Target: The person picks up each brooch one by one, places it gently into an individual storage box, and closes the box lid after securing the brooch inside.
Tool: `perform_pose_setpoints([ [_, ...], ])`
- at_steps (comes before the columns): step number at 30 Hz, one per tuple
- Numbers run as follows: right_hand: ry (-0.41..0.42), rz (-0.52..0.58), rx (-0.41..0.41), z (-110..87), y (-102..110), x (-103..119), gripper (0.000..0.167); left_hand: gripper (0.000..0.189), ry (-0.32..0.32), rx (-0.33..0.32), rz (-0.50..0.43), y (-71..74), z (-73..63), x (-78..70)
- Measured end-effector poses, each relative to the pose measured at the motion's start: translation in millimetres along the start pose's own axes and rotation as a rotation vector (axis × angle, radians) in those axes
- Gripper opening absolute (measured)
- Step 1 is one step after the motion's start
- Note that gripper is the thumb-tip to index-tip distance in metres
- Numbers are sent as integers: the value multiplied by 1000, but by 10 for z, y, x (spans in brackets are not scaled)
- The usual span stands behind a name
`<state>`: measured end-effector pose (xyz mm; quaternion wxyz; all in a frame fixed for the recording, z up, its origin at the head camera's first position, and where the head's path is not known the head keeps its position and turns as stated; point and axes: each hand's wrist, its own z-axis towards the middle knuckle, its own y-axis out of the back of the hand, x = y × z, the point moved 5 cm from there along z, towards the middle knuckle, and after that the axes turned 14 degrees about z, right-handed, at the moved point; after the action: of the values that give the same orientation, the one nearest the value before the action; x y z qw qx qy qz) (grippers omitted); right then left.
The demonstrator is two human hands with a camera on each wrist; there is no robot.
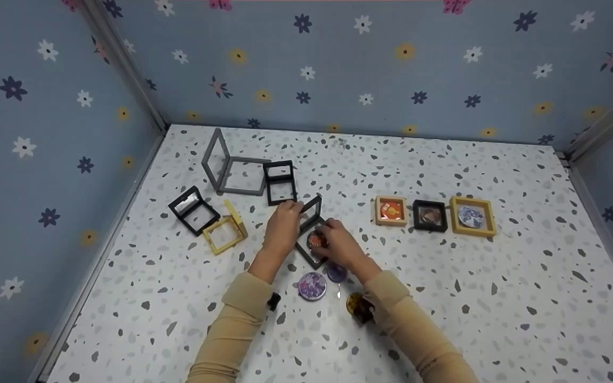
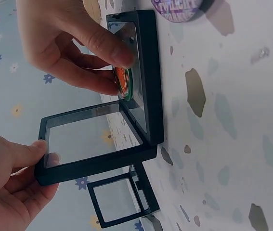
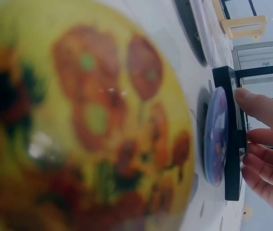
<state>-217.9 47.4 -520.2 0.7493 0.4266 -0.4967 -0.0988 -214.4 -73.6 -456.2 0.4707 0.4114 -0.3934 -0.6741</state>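
Pinching — left fingers (image 2: 26,153) on the raised black frame lid (image 2: 97,163), right fingers (image 2: 110,47) on 1 orange badge (image 2: 124,85).

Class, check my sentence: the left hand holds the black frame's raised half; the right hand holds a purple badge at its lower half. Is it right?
Not quite: the left wrist view shows an orange badge with a green edge, not purple, in the right hand. The left hand does hold the black frame's raised half.
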Motion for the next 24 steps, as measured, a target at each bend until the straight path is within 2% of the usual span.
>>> perform_pose_setpoints([
  [9, -11, 24, 3, -48, 49, 6, 49, 21, -5, -1, -1, 7, -11, -12],
  [14, -27, 87, -12, -116, 124, -18, 50, 17, -4, -6, -39, 9, -23, -16],
  [24, -167, 229, -42, -254, 196, -212, 61, 14, -10, -37, -66, 18, -47, -40],
])
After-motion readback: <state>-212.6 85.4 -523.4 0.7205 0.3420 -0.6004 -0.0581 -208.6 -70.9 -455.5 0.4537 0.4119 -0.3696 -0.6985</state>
